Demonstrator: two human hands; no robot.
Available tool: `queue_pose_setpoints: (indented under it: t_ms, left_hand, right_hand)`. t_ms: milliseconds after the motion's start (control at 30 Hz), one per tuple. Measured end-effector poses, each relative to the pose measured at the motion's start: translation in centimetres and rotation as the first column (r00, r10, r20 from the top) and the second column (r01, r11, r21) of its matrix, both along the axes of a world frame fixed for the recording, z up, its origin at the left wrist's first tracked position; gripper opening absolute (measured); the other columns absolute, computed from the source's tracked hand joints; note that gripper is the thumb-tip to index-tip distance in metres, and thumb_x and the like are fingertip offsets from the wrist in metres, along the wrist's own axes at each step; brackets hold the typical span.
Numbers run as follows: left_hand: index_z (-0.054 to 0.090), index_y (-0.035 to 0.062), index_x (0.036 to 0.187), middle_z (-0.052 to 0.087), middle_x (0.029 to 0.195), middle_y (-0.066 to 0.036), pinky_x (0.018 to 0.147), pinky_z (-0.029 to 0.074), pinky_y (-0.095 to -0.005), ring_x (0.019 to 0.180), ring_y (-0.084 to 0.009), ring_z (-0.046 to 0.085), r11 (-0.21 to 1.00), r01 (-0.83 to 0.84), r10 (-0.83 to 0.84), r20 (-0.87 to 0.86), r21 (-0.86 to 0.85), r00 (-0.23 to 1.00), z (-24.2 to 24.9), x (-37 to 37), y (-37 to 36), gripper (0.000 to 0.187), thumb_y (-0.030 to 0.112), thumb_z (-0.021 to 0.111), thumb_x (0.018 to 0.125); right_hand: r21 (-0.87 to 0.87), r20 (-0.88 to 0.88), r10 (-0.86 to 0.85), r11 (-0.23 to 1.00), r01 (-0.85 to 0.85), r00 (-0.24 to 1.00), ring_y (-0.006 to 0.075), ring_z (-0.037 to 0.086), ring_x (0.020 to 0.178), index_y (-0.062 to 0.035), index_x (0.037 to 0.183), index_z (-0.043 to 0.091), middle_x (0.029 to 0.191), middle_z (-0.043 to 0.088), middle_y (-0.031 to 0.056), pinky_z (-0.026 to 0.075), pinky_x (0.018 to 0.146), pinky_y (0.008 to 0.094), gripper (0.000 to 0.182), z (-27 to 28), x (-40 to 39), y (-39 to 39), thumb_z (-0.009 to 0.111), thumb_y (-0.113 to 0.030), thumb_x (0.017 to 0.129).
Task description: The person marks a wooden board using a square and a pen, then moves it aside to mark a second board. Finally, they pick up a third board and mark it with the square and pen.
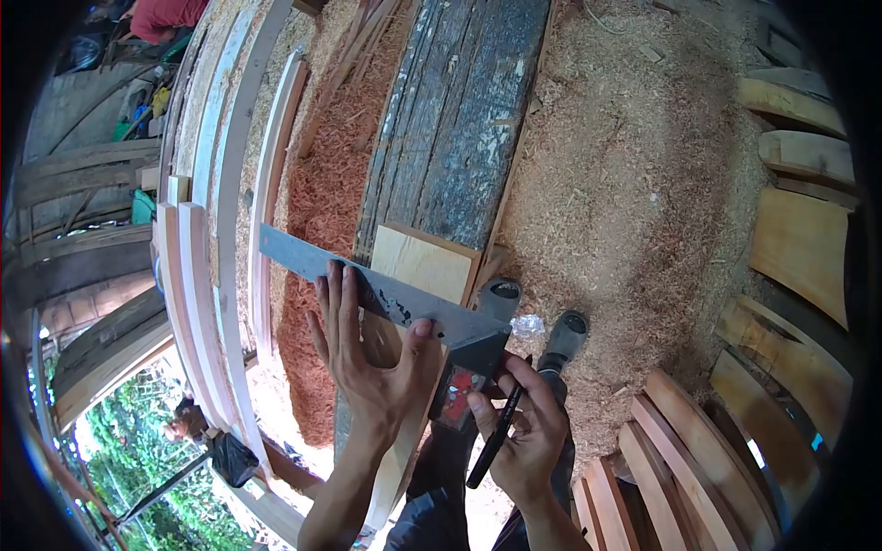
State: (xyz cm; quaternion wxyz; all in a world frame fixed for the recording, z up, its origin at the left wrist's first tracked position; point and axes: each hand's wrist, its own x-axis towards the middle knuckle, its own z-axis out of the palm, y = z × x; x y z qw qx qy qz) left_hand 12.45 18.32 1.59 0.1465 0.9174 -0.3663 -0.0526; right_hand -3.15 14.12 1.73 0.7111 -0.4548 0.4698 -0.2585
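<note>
Square lies just past centre: grey metal try square [296, 255] with a red-and-black stock, blade slanting from 9–10 o'clock toward 4–5 o'clock, across a pale rectangular wooden board [423, 262]. Board rests on a weathered, paint-flecked timber surface [459, 119].

Left hand [372, 372]: grip spread, fingers and thumb laid over the blade. Right hand [528, 422]: grip closed round a slim black pen [496, 444], fingertips at the stock.

Risks, as I judge them: blade's 9 o'clock end overhangs the board, so uneven pressure there could tip or swivel it. Stock could creep off true if the right fingers, busy with the pen, nudge it. Loose shavings [634, 211] caught beneath would also spoil the seating.

Hard to make out: stock's contact with the board edge; whether the pen is capped; the dark blotches on the blade. Left hand and forearm cover part of the board. Person in red [165, 18], between 10 and 11 o'clock, cut off by the frame.
</note>
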Motion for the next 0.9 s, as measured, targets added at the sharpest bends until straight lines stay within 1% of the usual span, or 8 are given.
queue_pose_setpoints:
  t_ms: [200,267,433,567,633,733,800,900]
  left_hand:
    - [0.038,-0.0007,0.142,0.035,0.149,-0.02,0.115,0.008,-0.0512,0.143,-0.0349,0.023,0.999,-0.017,0.016,-0.028,-0.032,0.999,0.0,-0.02,-0.23,0.084,0.047,0.069,0.08]
    - [0.037,-0.0011,0.142,0.035,0.149,-0.02,0.115,0.008,-0.0511,0.143,-0.0351,0.023,1.0,-0.018,0.018,-0.013,0.008,1.0,0.14,0.01,-0.34,0.084,0.047,0.068,0.08]
    - [0.037,-0.0017,0.142,0.035,0.149,-0.021,0.115,0.007,-0.0512,0.143,-0.0349,0.022,1.0,-0.018,0.018,-0.01,0.006,1.0,0.12,0.04,-0.34,0.083,0.045,0.068,0.08]
    - [0.037,-0.0017,0.142,0.034,0.149,-0.021,0.115,0.007,-0.0516,0.143,-0.0346,0.022,1.0,-0.028,0.028,-0.034,0.001,0.999,0.27,0.05,-0.46,0.083,0.044,0.069,0.08]
    - [0.037,-0.0015,0.142,0.034,0.149,-0.02,0.115,0.007,-0.0513,0.143,-0.0343,0.022,0.999,-0.034,0.034,-0.036,-0.008,0.999,0.16,0.08,-0.45,0.084,0.044,0.069,0.079]
    - [0.038,-0.001,0.142,0.035,0.149,-0.019,0.115,0.007,-0.0505,0.143,-0.0331,0.022,0.999,-0.038,0.038,-0.025,0.0,0.999,0.12,0.09,-0.37,0.085,0.045,0.07,0.078]
    - [0.039,-0.0007,0.142,0.035,0.149,-0.019,0.115,0.008,-0.0501,0.144,-0.0323,0.022,0.999,-0.041,0.041,-0.005,0.014,0.999,0.16,0.19,-0.32,0.085,0.046,0.071,0.078]
    - [0.04,0.0002,0.141,0.035,0.15,-0.017,0.115,0.008,-0.0492,0.144,-0.0305,0.023,0.998,-0.055,0.054,-0.052,-0.022,0.997,0.26,0.19,-0.41,0.083,0.044,0.072,0.077]
  right_hand:
    - [0.034,0.006,0.006,0.999,-0.006,1.0,0.0183,0.066,0.096,0.0067,0.127,0.047,0.108,0.066,0.0207,0.058,0.072,0.0247,0.047,-0.12,0.05,0.09,0.068,0.0,0.085]
    - [0.036,0.009,0.01,0.999,-0.011,1.0,0.0183,0.066,0.096,0.0067,0.127,0.047,0.109,0.066,0.0209,0.058,0.073,0.0249,0.047,-0.14,0.14,0.06,0.067,0.0,0.085]
    - [0.033,0.035,-0.031,0.999,0.03,0.999,0.0184,0.066,0.097,0.0067,0.127,0.048,0.108,0.066,0.0213,0.058,0.075,0.0252,0.047,-0.13,0.34,0.1,0.068,-0.001,0.085]
    - [0.022,0.016,-0.014,1.0,0.014,1.0,0.0179,0.066,0.098,0.0069,0.127,0.047,0.11,0.065,0.0212,0.058,0.075,0.0252,0.048,-0.09,0.36,0.16,0.068,-0.001,0.085]
    - [0.044,-0.016,0.007,0.999,-0.006,1.0,0.0175,0.066,0.097,0.007,0.128,0.046,0.111,0.065,0.02,0.058,0.075,0.025,0.051,-0.19,0.2,0.34,0.07,0.0,0.084]
    - [0.018,0.0,-0.01,1.0,0.01,1.0,0.0167,0.066,0.096,0.007,0.129,0.045,0.11,0.065,0.0182,0.057,0.075,0.0244,0.054,-0.26,0.35,0.27,0.071,0.0,0.082]
    - [0.043,0.026,0.007,0.999,-0.008,1.0,0.0162,0.066,0.095,0.0073,0.129,0.045,0.108,0.065,0.0173,0.057,0.074,0.0238,0.055,-0.18,0.41,0.35,0.072,0.001,0.082]
    - [0.079,0.043,0.044,0.996,-0.047,0.998,0.0146,0.066,0.091,0.0077,0.129,0.044,0.104,0.066,0.0154,0.057,0.072,0.0231,0.057,0.01,0.69,0.78,0.072,0.001,0.081]
